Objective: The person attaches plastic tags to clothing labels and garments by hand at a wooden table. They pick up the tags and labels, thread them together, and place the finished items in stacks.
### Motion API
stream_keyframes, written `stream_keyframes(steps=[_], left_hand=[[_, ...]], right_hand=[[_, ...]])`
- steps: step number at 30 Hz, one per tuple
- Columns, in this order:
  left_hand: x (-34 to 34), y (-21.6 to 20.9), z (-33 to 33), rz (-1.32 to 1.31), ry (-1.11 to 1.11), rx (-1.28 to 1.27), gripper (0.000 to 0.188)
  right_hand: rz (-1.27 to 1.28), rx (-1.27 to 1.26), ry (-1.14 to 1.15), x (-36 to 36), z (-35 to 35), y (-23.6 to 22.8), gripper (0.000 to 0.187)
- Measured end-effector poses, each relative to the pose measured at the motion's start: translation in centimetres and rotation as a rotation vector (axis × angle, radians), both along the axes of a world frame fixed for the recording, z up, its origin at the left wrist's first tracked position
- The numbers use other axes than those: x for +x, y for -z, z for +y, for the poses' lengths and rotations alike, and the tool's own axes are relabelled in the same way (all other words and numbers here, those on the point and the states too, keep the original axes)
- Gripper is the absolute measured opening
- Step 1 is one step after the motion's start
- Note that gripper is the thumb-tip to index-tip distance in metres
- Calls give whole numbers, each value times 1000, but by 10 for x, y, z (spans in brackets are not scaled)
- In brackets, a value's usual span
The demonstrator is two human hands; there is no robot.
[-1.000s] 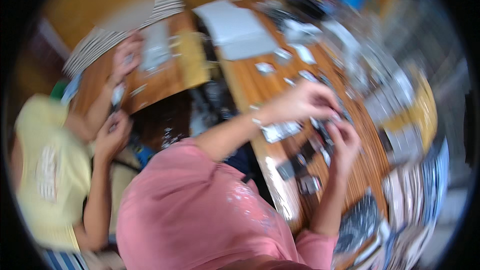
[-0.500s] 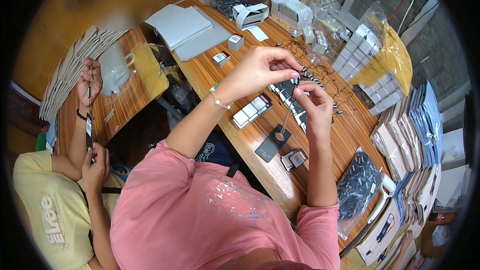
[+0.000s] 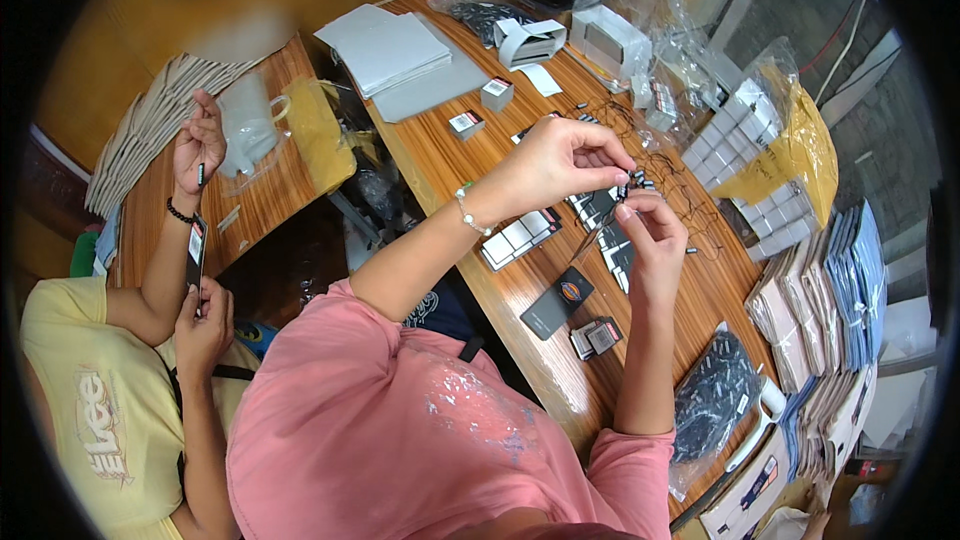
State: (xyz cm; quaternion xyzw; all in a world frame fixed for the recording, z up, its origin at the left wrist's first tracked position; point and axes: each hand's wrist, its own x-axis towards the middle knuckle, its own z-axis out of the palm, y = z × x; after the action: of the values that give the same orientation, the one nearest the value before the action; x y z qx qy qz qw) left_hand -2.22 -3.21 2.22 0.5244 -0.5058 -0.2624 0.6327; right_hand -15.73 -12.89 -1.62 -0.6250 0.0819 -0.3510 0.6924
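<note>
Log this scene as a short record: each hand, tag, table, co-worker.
Left hand: fingers pinched at a small black cylindrical fastener
Right hand: fingers pinched at the fastener's lower end
Tag: black rectangular card tag, below the hands; whether it touches the table is unclear
Table: brown wood-grain table, with a clear plastic bag of small black pieces right of the right forearm
Co-worker: person in a yellow shirt, at left, holding a narrow black tag

bright | glare on tabletop (image 3: 556, 372) | black-rimmed fisheye bending | upper-left blur

Glossy wood-grain table (image 3: 720, 290), smooth matt black tag (image 3: 552, 310)
</note>
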Motion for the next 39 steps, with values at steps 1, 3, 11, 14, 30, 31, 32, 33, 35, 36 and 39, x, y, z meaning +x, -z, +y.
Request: stream_keyframes(steps=[1,3,11,14,30,31,32,33,35,36,39], left_hand=[[0,1,-1,0,-3,2,12],[-1,1,-2,-3,-12,7,12],[-2,1,-3,-21,-42,6,13],[-2,2,-4,23,-33,-29,12],[-4,6,-5,43,-41,-58,11],[-4,5,-4,32,-48,-57,11],[-4,5,-4,20,-55,-55,11],[-4,4,-3,25,-49,-38,12],[-5,4,-2,34,-37,-3,15],[-5,4,-1,23,-44,2,15],[-5,4,-2,20,-47,10,14]], right_hand=[[0,-5,0,0,-1,1,3],[-9,4,-5,-1,0,1,3],[16,-1,7,-2,-3,1,3],[19,-21,10,-2,-3,0,4],[8,-25,-5,-2,-2,1,4],[12,14,-9,-2,-1,-1,4],[16,54,-14,-2,1,-2,4],[9,60,-1,-2,1,-1,5],[-4,72,23,-1,2,0,6],[-12,61,22,-1,2,0,6],[-32,25,25,0,-1,3,6]])
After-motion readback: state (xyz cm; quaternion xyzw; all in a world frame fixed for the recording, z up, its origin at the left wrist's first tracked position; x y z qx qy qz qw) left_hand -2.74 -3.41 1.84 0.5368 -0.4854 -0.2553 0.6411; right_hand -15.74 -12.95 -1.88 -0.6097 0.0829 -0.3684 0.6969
